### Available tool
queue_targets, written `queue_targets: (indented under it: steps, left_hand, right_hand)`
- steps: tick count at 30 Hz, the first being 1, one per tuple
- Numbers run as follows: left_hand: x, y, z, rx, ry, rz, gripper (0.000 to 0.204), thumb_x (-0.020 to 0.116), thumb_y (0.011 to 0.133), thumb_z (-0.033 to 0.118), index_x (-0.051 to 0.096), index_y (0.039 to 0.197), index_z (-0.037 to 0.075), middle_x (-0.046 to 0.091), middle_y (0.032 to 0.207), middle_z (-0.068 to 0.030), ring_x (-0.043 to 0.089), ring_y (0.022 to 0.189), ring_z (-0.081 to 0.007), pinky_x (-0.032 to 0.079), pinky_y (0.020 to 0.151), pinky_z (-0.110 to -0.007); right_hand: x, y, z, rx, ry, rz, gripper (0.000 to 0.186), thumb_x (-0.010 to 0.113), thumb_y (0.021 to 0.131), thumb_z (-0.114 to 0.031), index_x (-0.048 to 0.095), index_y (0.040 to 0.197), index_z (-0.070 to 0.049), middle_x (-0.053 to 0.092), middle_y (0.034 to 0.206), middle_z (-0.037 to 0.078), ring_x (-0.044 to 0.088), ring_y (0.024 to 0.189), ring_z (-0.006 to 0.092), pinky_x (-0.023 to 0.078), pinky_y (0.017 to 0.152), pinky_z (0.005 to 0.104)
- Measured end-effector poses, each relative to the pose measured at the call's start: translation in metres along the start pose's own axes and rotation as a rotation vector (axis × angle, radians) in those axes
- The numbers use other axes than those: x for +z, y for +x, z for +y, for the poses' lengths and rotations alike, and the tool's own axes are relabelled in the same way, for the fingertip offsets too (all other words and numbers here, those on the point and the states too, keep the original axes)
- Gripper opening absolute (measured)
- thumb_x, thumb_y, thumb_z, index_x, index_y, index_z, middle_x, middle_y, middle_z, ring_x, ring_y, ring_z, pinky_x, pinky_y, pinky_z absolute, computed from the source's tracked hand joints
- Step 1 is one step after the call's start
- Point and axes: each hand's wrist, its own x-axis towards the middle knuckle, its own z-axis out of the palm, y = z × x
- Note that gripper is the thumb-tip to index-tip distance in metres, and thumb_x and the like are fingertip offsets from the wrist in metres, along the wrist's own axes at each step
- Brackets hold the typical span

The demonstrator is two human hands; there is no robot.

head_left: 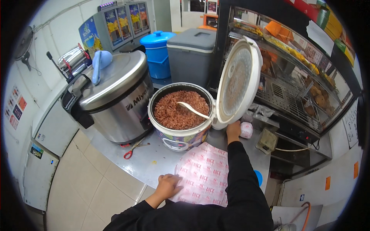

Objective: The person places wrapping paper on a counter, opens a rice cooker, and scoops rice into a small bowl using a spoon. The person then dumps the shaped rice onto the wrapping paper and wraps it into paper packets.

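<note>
Loose, relaxed fingers of my left hand (168,186) rest at the left edge of a sheet of white wrapping paper (202,175) with a red print. My right hand (233,131) reaches beyond the paper, below the raised lid (238,81), beside a small rounded bundle (246,130) in similar paper. Most of its fingers are hidden, so whether it grips the bundle is unclear. In front of me stands a rice cooker (181,133), lid up, filled with reddish-brown cooked rice (179,109). A white rice paddle (194,111) lies with one end in the rice.
A large steel rice cooker (119,111) with a blue cloth-like item on its lid stands left. Red-handled scissors (133,151) lie on the metal table (146,167). Right are a small lidded container (266,141) and a glass food warmer (285,92). Behind stands a grey bin (192,56).
</note>
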Motion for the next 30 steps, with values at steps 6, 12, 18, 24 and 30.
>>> queue_targets:
  steps: [6, 12, 18, 24, 30]
  left_hand:
    - [0.017, -0.014, 0.000, 0.087, -0.092, 0.166, 0.046, 0.070, 0.068, 0.029, 0.061, 0.109, 0.010, 0.060, 0.111, -0.0146, 0.054, 0.099, -0.0323, 0.040, 0.085, -0.039]
    - [0.019, -0.015, 0.008, 0.093, -0.036, 0.065, 0.055, 0.072, 0.065, 0.037, 0.058, 0.114, 0.014, 0.050, 0.125, -0.0167, 0.047, 0.109, -0.0339, 0.036, 0.089, -0.045]
    - [0.009, -0.024, 0.014, 0.110, 0.092, -0.101, 0.059, 0.069, 0.066, 0.047, 0.057, 0.116, 0.018, 0.043, 0.131, -0.0154, 0.038, 0.118, -0.0313, 0.026, 0.088, -0.049]
    - [-0.011, -0.011, 0.016, 0.172, 0.231, -0.317, 0.073, 0.067, 0.062, 0.056, 0.049, 0.126, 0.024, 0.024, 0.144, -0.0122, 0.012, 0.134, -0.0379, -0.003, 0.089, -0.077]
    - [-0.005, 0.010, -0.007, 0.401, 0.329, -0.382, 0.075, 0.062, 0.068, 0.057, 0.041, 0.133, 0.027, 0.020, 0.145, -0.0126, 0.005, 0.135, -0.0404, -0.001, 0.089, -0.076]
  right_hand:
    - [-0.017, -0.002, -0.010, -0.030, -0.033, -0.168, 0.019, 0.052, 0.081, -0.012, 0.066, 0.091, -0.004, 0.063, 0.094, 0.018, 0.061, 0.092, 0.0308, 0.052, 0.072, 0.0399]
    - [-0.012, 0.002, 0.024, -0.384, -0.287, -0.198, 0.018, 0.052, 0.080, -0.013, 0.068, 0.079, -0.004, 0.066, 0.090, 0.013, 0.063, 0.089, 0.0278, 0.051, 0.070, 0.0401]
    - [-0.174, -0.024, 0.010, -0.259, -0.244, -0.793, 0.012, 0.056, 0.070, -0.005, 0.066, 0.076, -0.002, 0.065, 0.073, 0.016, 0.066, 0.065, 0.0228, 0.052, 0.053, 0.0344]
    - [-0.291, -0.162, 0.036, -0.687, -0.121, -1.601, 0.015, 0.057, 0.064, -0.007, 0.065, 0.075, -0.001, 0.061, 0.064, 0.011, 0.057, 0.054, 0.0192, 0.045, 0.051, 0.0343]
    - [-0.306, -0.232, 0.031, -0.592, 0.090, -1.316, 0.018, 0.065, 0.067, -0.022, 0.065, 0.079, -0.007, 0.064, 0.073, 0.012, 0.061, 0.072, 0.0250, 0.046, 0.063, 0.0361]
